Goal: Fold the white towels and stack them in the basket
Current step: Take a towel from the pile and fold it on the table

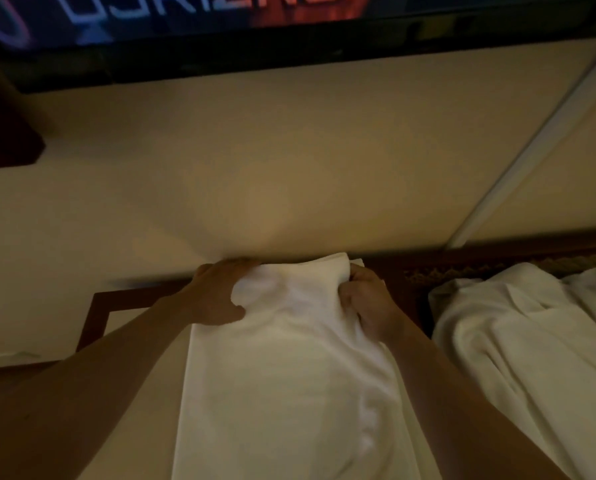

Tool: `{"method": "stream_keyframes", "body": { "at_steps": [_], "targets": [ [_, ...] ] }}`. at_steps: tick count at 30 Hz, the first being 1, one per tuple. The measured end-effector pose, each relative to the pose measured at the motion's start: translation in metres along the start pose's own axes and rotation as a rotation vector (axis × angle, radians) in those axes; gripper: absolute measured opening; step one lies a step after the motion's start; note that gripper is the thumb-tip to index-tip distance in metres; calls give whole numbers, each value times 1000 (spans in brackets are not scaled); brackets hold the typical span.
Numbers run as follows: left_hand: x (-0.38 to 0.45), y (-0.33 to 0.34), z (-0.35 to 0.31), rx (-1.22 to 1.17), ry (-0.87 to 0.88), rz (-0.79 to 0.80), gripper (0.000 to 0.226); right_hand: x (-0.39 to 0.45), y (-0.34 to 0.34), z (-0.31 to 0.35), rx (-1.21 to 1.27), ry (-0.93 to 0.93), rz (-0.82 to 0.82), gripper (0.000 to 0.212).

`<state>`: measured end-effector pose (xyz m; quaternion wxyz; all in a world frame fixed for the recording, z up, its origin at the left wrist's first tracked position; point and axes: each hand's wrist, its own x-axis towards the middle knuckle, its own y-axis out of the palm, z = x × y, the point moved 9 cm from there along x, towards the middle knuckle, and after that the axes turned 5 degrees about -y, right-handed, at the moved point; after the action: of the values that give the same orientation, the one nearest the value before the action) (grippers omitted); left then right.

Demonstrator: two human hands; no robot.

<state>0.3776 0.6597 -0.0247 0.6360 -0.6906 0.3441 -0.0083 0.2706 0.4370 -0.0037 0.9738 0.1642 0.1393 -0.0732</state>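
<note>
A long white towel lies stretched out from the bottom of the view up to the wall. My left hand grips its far left corner, thumb on top of the cloth. My right hand grips the far right corner, fingers curled into the fabric. The far end of the towel bunches up between the two hands. A second white towel lies crumpled to the right. No basket is in view.
A dark wooden surface with a patterned edge runs along the cream wall. A dark wooden frame stands at the left. A lit screen hangs on the wall above. The room is dim.
</note>
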Motion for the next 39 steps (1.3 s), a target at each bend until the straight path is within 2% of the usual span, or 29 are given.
{"method": "stream_keyframes", "body": {
  "at_steps": [4,6,8,10,12,16,18,22,25,28,30,33,39],
  "targets": [
    [8,-9,-12,-189,-11,-55,105,-2,11,-19,256,190,56,29],
    [14,-14,-8,-311,-40,-74,91,0,5,-22,300,187,9,31],
    [17,-16,3,-270,-100,-21,70,10,-30,-22,57,53,-210,26],
    [15,-18,19,9,-147,28,56,10,-69,-8,-390,-64,-474,36],
    [10,-21,34,125,-173,-12,37,12,-86,-1,-700,-71,-555,46],
    [2,-28,53,-14,-171,-376,33,22,-84,0,-969,-20,-519,45],
    [-8,-24,65,-147,-257,-493,29,24,-78,-3,-1016,-19,-508,38],
    [-13,-2,79,-183,-496,-471,23,26,-74,-7,-1017,-14,-531,36],
    [-12,3,90,-345,-640,-403,22,25,-70,-5,-1028,-19,-573,31],
    [-20,1,83,-377,-659,-481,24,26,-65,-6,-1058,-53,-575,30],
    [-34,7,72,-439,-694,-563,39,27,-63,-8,-1066,-78,-566,32],
    [-48,26,66,-529,-762,-558,52,28,-64,-11,-1019,-79,-582,41],
    [-50,25,96,-610,-688,-642,29,23,-63,-10,-1148,-108,-625,35]
  ]
}}
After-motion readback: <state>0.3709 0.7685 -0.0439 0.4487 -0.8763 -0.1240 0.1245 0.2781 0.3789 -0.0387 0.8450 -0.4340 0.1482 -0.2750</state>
